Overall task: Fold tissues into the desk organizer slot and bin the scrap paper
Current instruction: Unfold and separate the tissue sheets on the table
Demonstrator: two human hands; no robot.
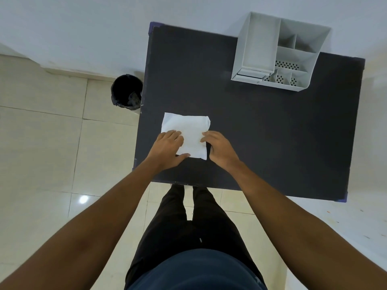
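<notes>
A white tissue [187, 127] lies flat on the dark table [261, 132], near its left front part. My left hand [168, 149] rests palm down on the tissue's left near corner, fingers spread. My right hand [219, 148] touches the tissue's right edge with its fingertips. A grey desk organizer [278, 51] with several slots stands at the table's far right; its compartments look empty. A black bin [126, 92] stands on the floor just left of the table.
A white wall runs behind the table. Pale floor tiles [41, 132] surround it. My legs in dark trousers stand at the table's front edge.
</notes>
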